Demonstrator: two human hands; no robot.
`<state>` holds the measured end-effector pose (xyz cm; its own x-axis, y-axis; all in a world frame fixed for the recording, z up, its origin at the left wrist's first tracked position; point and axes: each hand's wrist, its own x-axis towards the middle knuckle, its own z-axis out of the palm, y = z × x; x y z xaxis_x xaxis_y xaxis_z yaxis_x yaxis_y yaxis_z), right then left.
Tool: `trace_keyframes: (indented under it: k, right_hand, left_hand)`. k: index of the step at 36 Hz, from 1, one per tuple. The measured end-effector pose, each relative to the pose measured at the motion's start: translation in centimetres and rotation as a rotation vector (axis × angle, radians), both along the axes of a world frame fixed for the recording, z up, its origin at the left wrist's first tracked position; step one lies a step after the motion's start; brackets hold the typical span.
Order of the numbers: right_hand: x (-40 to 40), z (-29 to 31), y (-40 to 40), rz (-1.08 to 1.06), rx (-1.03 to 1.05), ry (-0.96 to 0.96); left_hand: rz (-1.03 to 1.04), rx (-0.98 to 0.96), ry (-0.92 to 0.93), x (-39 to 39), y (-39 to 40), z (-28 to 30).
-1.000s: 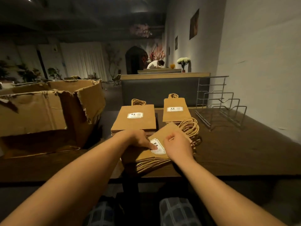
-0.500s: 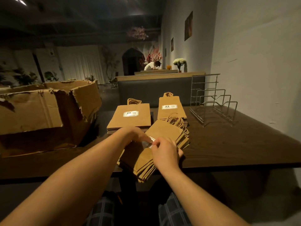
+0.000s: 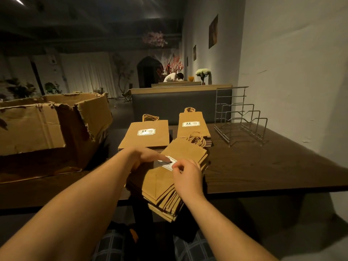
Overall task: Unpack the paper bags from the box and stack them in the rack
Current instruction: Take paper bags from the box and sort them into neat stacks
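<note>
The long dark wooden table (image 3: 263, 166) carries everything the task concerns. At its left end stands the large torn brown cardboard box (image 3: 47, 129), flaps open; its inside is not visible from here, so whether bags remain in it cannot be told. At the far right, beside the wall, stands the grey wire rack (image 3: 241, 123) with upright dividers. No bag sits in any of its slots, so by this evidence the stacking stage has not begun.

Three piles of flat brown kraft paper bags with twisted paper handles lie between box and rack. The left rear pile (image 3: 146, 136) and the right rear pile (image 3: 194, 125) lie squared, white labels up. The near pile (image 3: 169, 185) lies askew, fanned out, with its lower end overhanging the table's front edge.

The person's left hand (image 3: 145, 157) rests on the near pile, forefinger extended onto the small white label (image 3: 169, 162) of the top bag. The right hand (image 3: 186, 176) has its fingers curled at the label's near edge and appears to pinch the top bag there.

Judgement: unpacking is well advanced; aligning the near pile and moving all three into the rack remain.
</note>
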<state>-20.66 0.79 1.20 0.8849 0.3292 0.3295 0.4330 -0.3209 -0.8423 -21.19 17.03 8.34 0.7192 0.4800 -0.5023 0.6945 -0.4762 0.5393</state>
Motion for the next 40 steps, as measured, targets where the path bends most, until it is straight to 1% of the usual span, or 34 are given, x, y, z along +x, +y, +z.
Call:
trace_keyframes:
  k: [3,6,9,12,14,15,16,18,19,20,23,26,28,30,32,34,37,40]
  right_hand:
    - [0.0,-0.2,-0.2,-0.002,0.054,-0.018]
    - [0.0,-0.5,-0.3,0.027,0.122,-0.026]
    - [0.6,-0.1,-0.2,0.073,0.161,-0.07]
    - [1.0,0.9,-0.1,0.117,0.196,-0.097]
    - [1.2,1.8,0.0,0.081,0.214,-0.088]
    - [1.5,2.2,0.1,0.059,0.221,-0.041]
    - [1.7,2.9,0.2,0.057,0.238,0.056]
    - [2.1,4.3,0.5,0.109,0.305,0.331]
    - [2.6,4.7,0.8,0.153,0.326,0.425]
    - [2.8,5.1,1.2,0.188,0.33,0.448]
    - [3.2,6.0,2.2,0.2,0.349,0.334]
    - [2.7,6.8,2.8,0.181,0.297,0.247]
    - [2.4,5.8,2.8,0.166,0.258,0.269]
    - [2.0,3.8,2.5,0.159,0.174,0.322]
    - [2.0,1.8,2.2,0.184,0.165,0.351]
    - [1.7,1.6,1.8,0.224,0.135,0.361]
    - [2.4,1.2,1.8,0.24,0.143,0.392]
    - [3.2,0.9,2.1,0.253,0.157,0.344]
  left_hand:
    - [-0.02,-0.092,-0.011,-0.7,0.5,-0.1]
    - [-0.04,-0.191,-0.12,-1.2,1.3,0.2]
    - [-0.01,-0.272,-0.227,-1.9,1.6,0.6]
    - [0.018,-0.262,-0.352,-2.5,2.1,1.1]
    - [-0.002,-0.24,-0.426,-3.2,2.3,1.6]
    - [-0.006,-0.218,-0.482,-3.7,2.3,2.0]
    - [-0.007,-0.2,-0.558,-4.1,2.4,2.2]
    - [-0.006,-0.195,-0.738,-4.1,2.6,2.4]
    - [0.001,-0.193,-0.827,-4.0,2.6,2.3]
    - [0.011,-0.197,-0.906,-3.9,2.7,2.2]
    - [0.045,-0.244,-1.084,-3.7,2.6,1.6]
    - [0.066,-0.251,-1.215,-4.2,1.4,0.9]
    - [0.065,-0.227,-1.255,-4.4,0.8,-0.5]
    - [0.043,-0.199,-1.243,-4.5,0.4,-2.8]
    - [0.037,-0.245,-1.205,-4.6,0.1,-5.1]
    - [0.026,-0.305,-1.176,-5.0,0.0,-6.4]
    - [-0.031,-0.351,-1.134,-5.1,0.3,-6.8]
    - [-0.112,-0.415,-1.099,-5.3,0.9,-6.4]
